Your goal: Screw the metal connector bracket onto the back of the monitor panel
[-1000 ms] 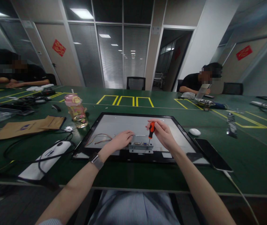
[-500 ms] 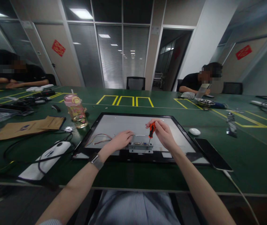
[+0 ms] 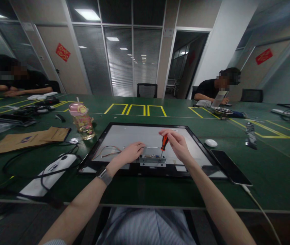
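A screwdriver (image 3: 164,142) with an orange and black handle stands nearly upright in my right hand (image 3: 177,143), its fingers pinched around the handle top. The shaft reaches down to the right end of a metal bracket (image 3: 153,160) with connectors along it. This bracket sits near the front edge of a flat display panel (image 3: 129,131), black-framed with a pale grey back. My left hand (image 3: 132,151) lies at the bracket's left end, fingers stretched out and palm down; what its fingertips touch is hidden. Thin wires (image 3: 109,148) curl on the panel to its left.
Left of the panel are a pink-lidded bottle (image 3: 82,122), a brown paper envelope (image 3: 30,139) and a white power strip (image 3: 49,175) with black cables. At right lie a phone (image 3: 231,166) on a cable and a white case (image 3: 211,143). People sit across the table.
My right hand and the screwdriver have barely shifted, the handle turning and leaning very slightly. The left hand stays in place.
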The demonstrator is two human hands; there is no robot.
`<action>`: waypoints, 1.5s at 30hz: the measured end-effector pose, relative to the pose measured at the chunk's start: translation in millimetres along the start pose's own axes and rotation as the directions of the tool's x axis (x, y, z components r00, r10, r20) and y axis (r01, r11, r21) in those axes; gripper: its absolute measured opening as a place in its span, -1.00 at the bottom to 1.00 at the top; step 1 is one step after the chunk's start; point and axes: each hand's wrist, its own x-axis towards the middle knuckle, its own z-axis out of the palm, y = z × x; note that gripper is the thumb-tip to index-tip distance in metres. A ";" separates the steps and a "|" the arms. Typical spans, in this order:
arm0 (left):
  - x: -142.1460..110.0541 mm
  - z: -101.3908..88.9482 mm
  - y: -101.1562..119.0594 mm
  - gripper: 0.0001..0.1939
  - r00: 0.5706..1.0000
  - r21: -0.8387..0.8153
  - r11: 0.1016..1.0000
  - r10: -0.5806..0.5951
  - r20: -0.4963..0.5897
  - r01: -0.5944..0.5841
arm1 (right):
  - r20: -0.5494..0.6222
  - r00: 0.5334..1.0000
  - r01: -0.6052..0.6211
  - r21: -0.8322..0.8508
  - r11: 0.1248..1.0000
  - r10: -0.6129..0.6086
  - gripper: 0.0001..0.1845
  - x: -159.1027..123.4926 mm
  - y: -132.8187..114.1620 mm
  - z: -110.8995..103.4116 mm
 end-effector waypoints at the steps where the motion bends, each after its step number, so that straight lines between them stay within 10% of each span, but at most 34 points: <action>1: -0.3 -0.3 0.3 -0.62 1.000 -0.001 1.000 0.000 -0.001 0.000 | -0.008 1.000 0.010 0.003 1.000 -0.010 -0.83 -0.1 0.5 -0.5; 38: -0.1 -1.3 2.7 -0.62 1.000 0.002 1.000 0.005 -0.001 -0.005 | 0.030 0.998 -0.053 0.038 0.998 0.052 -0.76 0.2 -0.5 -0.1; 45: 0.6 1.6 -0.8 -0.63 1.000 0.018 1.000 0.020 -0.002 -0.020 | 0.260 0.961 -0.107 0.025 0.994 0.097 -0.66 -1.7 -12.0 -7.1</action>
